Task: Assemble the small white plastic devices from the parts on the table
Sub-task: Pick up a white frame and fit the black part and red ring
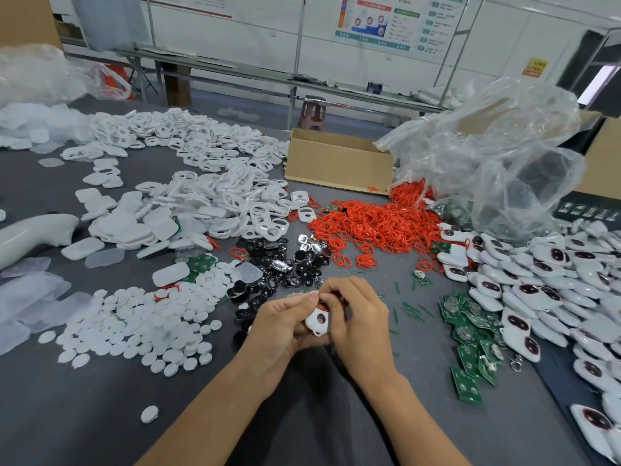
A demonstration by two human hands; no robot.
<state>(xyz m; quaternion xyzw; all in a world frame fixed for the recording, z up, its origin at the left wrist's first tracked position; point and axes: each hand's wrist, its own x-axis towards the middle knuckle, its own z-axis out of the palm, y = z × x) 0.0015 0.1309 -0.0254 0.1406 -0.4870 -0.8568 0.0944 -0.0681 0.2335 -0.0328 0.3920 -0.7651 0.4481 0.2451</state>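
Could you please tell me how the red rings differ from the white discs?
The red rings are thin open loops, tangled in a heap by the plastic bag; the white discs are solid rounds, spread mostly flat at the left. Both lie loose on the grey table.

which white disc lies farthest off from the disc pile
The lone disc nearest the camera; all other discs sit in or right beside the pile.

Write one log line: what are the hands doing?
left hand: grips white shell | right hand: pinches same shell | stage: assembling
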